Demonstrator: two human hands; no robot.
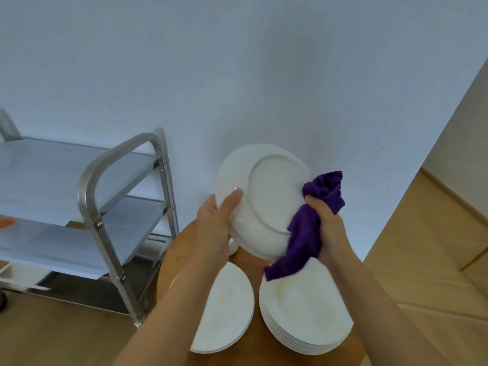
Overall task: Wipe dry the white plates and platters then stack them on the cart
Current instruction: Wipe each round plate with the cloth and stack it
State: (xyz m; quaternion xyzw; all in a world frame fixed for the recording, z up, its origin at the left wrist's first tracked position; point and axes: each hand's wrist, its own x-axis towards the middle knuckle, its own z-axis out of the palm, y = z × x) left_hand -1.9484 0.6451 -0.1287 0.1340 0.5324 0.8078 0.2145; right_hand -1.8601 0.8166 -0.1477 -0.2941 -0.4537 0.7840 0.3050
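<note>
gripping the upturned white plate (266,199) by its rim, the left hand (215,223) steadies it; the right hand (326,223) clenches a purple cloth (306,233) against its underside, above two plate stacks (303,310).

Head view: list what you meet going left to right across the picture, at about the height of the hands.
Steel cart → left hand → white plate, held up with its underside showing → purple cloth → right hand gripping the cloth → wood-toned panels.
</note>
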